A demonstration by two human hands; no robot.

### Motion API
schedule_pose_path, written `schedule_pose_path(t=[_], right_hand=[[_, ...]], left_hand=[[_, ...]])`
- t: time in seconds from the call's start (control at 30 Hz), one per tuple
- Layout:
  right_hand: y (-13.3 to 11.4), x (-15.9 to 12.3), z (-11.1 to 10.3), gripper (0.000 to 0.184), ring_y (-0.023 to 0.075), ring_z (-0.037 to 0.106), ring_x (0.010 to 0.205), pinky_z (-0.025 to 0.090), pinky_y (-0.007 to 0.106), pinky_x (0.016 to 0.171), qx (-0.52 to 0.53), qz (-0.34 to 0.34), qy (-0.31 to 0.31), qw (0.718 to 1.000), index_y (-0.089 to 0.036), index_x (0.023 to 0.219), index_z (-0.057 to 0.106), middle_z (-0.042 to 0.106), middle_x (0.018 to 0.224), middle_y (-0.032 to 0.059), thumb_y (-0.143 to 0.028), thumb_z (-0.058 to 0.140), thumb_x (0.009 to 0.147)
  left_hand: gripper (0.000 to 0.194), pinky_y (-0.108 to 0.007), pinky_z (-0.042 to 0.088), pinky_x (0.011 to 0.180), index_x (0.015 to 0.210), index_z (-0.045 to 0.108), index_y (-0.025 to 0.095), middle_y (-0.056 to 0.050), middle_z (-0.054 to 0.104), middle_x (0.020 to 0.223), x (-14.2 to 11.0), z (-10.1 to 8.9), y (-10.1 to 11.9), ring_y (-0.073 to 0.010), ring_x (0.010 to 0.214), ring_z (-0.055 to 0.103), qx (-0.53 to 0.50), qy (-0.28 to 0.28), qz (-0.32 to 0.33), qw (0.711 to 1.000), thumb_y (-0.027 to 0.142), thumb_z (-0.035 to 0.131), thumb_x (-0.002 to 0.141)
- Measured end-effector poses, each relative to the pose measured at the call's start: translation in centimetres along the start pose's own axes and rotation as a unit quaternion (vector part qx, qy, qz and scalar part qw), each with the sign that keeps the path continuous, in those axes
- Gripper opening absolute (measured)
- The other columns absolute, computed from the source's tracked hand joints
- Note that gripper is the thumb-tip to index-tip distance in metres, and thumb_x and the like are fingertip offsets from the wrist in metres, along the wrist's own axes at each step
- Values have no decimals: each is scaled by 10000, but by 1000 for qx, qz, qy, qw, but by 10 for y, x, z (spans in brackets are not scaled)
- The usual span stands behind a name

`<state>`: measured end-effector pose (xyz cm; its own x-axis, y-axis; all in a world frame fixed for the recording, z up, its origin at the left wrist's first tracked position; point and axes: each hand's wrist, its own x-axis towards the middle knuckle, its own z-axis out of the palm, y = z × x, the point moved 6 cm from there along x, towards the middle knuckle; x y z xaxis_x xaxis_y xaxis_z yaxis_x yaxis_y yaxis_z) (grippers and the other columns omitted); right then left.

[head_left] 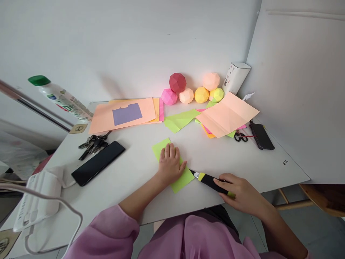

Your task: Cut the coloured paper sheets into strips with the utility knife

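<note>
A strip of light green paper point(181, 186) lies on the white table in front of me. My left hand point(170, 163) rests flat on it with the fingers stretched out, covering its middle. In my right hand point(239, 192) is a black and yellow utility knife point(210, 181), gripped by its handle. The knife's dark blade points left and its tip is at the right edge of the green paper. Whether the blade touches the paper, I cannot tell.
Behind lie stacked coloured sheets point(104, 117), a loose green sheet point(178, 120) and a creased peach sheet point(228, 115). Several faceted paper balls point(178, 82) stand by the wall. Scissors point(240, 136) and a phone point(261, 136) are right; keys point(94, 145), another phone point(98, 163) and a power strip point(40, 198) left.
</note>
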<state>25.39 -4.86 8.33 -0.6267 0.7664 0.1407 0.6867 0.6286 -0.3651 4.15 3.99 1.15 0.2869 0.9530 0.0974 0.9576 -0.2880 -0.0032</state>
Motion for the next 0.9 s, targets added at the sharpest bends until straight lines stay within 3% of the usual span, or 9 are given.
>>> schedule_pose_path(t=[0.2, 0.5, 0.7, 0.9], right_hand=[[7, 7, 0, 335, 185, 645, 930, 578, 288, 753, 8, -1, -9, 1000, -179, 1176, 640, 651, 1040, 107, -166, 523, 863], [11, -4, 2, 339, 183, 656, 892, 579, 274, 701, -17, 24, 7, 1000, -182, 1167, 650, 649, 1054, 111, -175, 517, 854], [7, -4, -3, 327, 189, 660, 887, 583, 282, 710, -25, 24, 7, 999, -179, 1148, 660, 655, 1034, 109, -184, 514, 856], [8, -3, -3, 332, 193, 656, 897, 580, 290, 733, -18, 18, -2, 1000, -160, 1153, 658, 652, 1032, 114, -170, 519, 851]], left_hand=[[670, -506, 241, 1093, 1352, 433, 11, -241, 372, 1448, 0, 3, -2, -379, 1366, 284, -3, 8, -4, 1000, 500, 306, 912], [690, -511, 222, 1105, 1355, 419, -11, -262, 340, 1457, -1, 5, -1, -382, 1372, 266, -8, 8, -5, 1000, 504, 280, 916], [681, -509, 208, 1110, 1398, 366, 12, -235, 305, 1485, -1, 3, -2, -379, 1389, 223, -19, -24, -6, 1000, 490, 253, 927], [598, -455, 219, 1110, 1433, 337, 108, -167, 295, 1510, 2, 2, -16, -320, 1398, 226, -22, -88, 39, 995, 430, 251, 936]])
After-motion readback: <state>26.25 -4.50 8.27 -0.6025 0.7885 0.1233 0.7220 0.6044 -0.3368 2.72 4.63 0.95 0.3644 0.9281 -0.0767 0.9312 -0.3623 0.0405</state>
